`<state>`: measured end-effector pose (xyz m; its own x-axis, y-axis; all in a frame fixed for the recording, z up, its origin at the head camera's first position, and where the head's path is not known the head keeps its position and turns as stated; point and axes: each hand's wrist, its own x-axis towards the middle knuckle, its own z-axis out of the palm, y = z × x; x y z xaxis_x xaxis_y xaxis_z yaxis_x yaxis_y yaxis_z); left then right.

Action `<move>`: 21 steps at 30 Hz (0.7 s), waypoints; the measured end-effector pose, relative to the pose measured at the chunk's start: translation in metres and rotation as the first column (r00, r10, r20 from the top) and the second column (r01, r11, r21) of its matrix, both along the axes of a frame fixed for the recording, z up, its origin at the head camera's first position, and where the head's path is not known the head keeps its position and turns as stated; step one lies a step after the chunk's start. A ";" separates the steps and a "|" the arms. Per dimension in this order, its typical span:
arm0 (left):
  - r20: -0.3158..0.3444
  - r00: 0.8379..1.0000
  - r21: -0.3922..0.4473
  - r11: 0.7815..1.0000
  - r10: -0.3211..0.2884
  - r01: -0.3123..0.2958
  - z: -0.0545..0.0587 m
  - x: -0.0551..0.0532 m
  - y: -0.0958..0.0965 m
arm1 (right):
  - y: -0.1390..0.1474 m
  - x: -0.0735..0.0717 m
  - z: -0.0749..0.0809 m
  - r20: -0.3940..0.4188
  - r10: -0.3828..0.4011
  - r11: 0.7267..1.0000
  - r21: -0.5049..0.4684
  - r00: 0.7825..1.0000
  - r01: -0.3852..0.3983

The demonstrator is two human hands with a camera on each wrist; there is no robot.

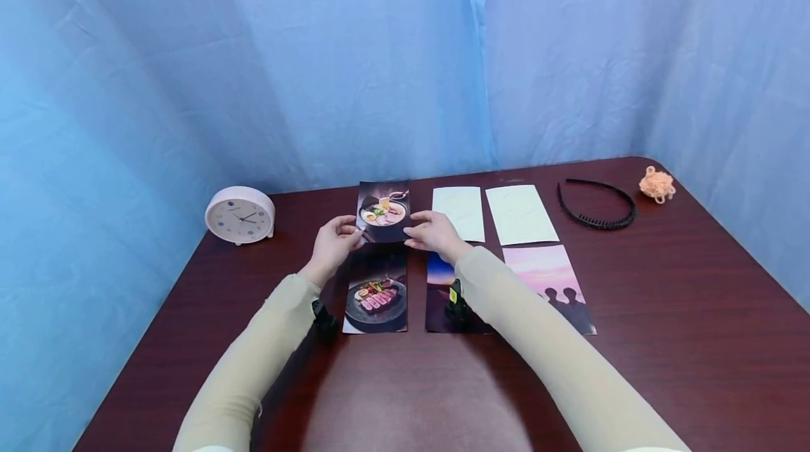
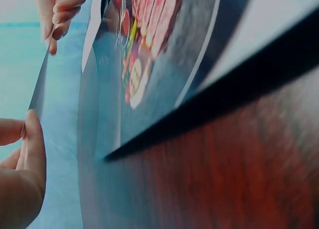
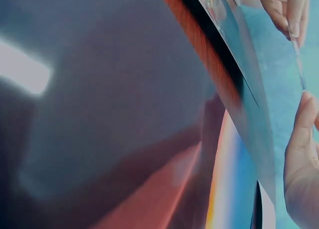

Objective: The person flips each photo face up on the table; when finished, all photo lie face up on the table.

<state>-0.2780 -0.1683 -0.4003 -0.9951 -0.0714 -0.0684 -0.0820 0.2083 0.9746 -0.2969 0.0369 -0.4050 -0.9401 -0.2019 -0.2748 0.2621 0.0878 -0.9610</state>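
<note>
Left hand (image 1: 332, 244) and right hand (image 1: 436, 234) pinch a thin, smooth, rectangular noodle-bowl photo (image 1: 383, 211) by opposite edges, between them, head view's centre.

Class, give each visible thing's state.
Dark rectangular ramen photo: held up.
Left hand: pinching it.
Right hand: pinching it.
Dark rectangular steak photo: face up.
Blue and orange photo: partly hidden.
Pink silhouette photo: face up.
Two white rectangular sheets: flat.
Round white clock: upright.
Black toothed headband: lying.
Peach fluffy bundle: resting.
</note>
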 end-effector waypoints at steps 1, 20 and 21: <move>0.006 1.000 -0.004 1.000 -0.008 0.008 0.000 -0.002 0.000 | 0.000 -0.001 -0.001 -0.004 -0.001 1.000 -0.002 1.000 0.001; 0.110 0.990 -0.102 0.990 -0.086 0.097 -0.013 -0.022 -0.011 | -0.008 -0.005 -0.009 -0.007 -0.016 0.999 0.038 1.000 0.016; 0.114 0.990 -0.104 0.990 -0.086 0.098 -0.014 -0.022 -0.011 | -0.009 -0.005 -0.010 -0.005 -0.021 0.999 0.039 1.000 0.021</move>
<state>-0.3004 -0.1798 -0.4140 -0.9848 0.0069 -0.1734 -0.1618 0.3247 0.9319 -0.3021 0.0281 -0.4148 -0.9453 -0.1710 -0.2778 0.2600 0.1196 -0.9582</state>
